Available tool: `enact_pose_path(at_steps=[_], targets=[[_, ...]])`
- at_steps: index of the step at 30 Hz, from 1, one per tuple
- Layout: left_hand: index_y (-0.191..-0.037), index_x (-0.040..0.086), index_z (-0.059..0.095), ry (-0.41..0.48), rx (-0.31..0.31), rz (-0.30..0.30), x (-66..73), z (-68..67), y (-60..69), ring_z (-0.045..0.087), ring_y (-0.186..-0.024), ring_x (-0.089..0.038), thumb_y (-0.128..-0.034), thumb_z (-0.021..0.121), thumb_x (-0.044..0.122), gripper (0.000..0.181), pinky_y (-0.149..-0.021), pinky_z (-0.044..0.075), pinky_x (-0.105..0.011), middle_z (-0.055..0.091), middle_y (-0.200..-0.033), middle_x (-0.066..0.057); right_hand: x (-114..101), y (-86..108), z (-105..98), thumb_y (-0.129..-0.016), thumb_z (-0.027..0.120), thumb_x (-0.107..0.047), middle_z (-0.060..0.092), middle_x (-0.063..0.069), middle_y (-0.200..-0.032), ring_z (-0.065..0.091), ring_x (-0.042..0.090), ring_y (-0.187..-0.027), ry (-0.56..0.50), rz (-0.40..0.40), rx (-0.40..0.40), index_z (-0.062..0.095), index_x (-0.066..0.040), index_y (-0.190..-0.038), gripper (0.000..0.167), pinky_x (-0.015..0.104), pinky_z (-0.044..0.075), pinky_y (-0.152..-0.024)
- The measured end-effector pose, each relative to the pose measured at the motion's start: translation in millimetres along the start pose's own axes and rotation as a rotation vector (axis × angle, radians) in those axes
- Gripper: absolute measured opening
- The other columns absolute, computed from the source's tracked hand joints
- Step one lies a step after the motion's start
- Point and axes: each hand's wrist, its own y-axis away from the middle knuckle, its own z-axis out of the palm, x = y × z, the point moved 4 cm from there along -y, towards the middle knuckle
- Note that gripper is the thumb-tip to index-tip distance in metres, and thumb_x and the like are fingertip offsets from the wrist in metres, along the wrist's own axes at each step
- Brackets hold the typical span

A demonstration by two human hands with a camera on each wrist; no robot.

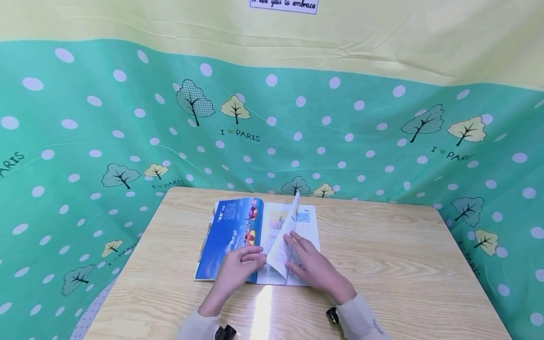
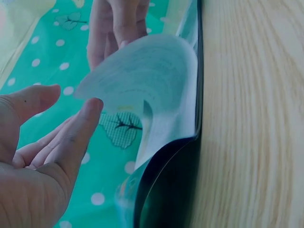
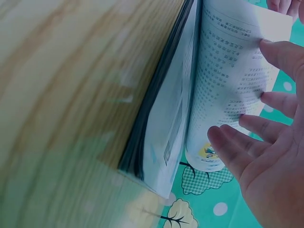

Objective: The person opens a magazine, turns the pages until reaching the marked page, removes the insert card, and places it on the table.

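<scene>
- We see an open book (image 1: 218, 255) on the counter (image 1: 382, 241), lying towards ten o'clock from the counter's middle; its spine runs from twelve to six o'clock, and the long axis of the opened spread goes from nine to three.
- One raised page (image 1: 280, 255) stands curled up from the right half, its far tip pointing to about one o'clock.
- Our left hand (image 1: 240, 269), at seven o'clock on the book, is relaxed and grasps nothing; in its wrist view the forefinger's tip meets the raised page's edge, with the thumb apart.
- Our right hand (image 1: 314, 264), at four o'clock, has its fingers spread against that page's face without clenching.
- The raised page covers part of the sheet beneath, and our left hand hides a lower bit of the blue left page (image 1: 225, 236).
- Black devices (image 1: 225, 333) near our sleeves (image 1: 361, 316) are partly hidden or cut off at six o'clock.
- The book's printed rows are too small or blurred for us to read.
- On the curtain (image 1: 340, 123) we read "I PARIS" with a heart; at nine o'clock only "ARIS" shows.
- A label (image 1: 284, 4) at twelve o'clock, cropped above, ends "see you to embrace".
</scene>
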Motion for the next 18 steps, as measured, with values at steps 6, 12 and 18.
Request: enact_pose_path(at_steps=[6, 12, 18], targets=[[-0.12, -0.014, 0.063, 0.117, -0.007, -0.011, -1.0, 7.7, -1.8, 0.071, -0.09, -0.041, -0.0912, 0.074, 0.009, 0.038, -0.079, 0.063, -0.042, 0.073, -0.1, -0.022, -0.6, -2.1, 2.3, -0.1, 0.06, -0.043, 0.02, 0.003, -0.165, 0.028, 0.027, -0.146, 0.021, -0.005, -0.019, 0.024, -0.025, -0.16, 0.072, 0.046, 0.039, -0.115], [-0.118, -0.01, 0.066, 0.097, 0.014, -0.048, -3.5, 8.8, -3.3, 0.072, -0.088, -0.038, -0.0916, 0.073, 0.007, 0.032, -0.077, 0.063, -0.04, 0.073, -0.099, -0.02, -1.7, -1.7, 1.7, -0.1, 0.06, -0.044, 0.02, 0.003, -0.165, 0.028, 0.028, -0.147, 0.022, 0.004, -0.034, 0.024, -0.026, -0.16, 0.072, 0.046, 0.039, -0.115], [-0.12, -0.011, 0.065, 0.113, 0.016, -0.06, -4.8, 7.7, -4.9, 0.072, -0.09, -0.038, -0.0936, 0.07, 0.005, 0.031, -0.077, 0.063, -0.038, 0.073, -0.1, -0.021, 0.2, -1.9, 2.5, -0.1, 0.06, -0.044, 0.019, 0.003, -0.165, 0.028, 0.027, -0.147, 0.036, 0.006, -0.03, 0.024, -0.025, -0.16, 0.073, 0.046, 0.038, -0.115]])
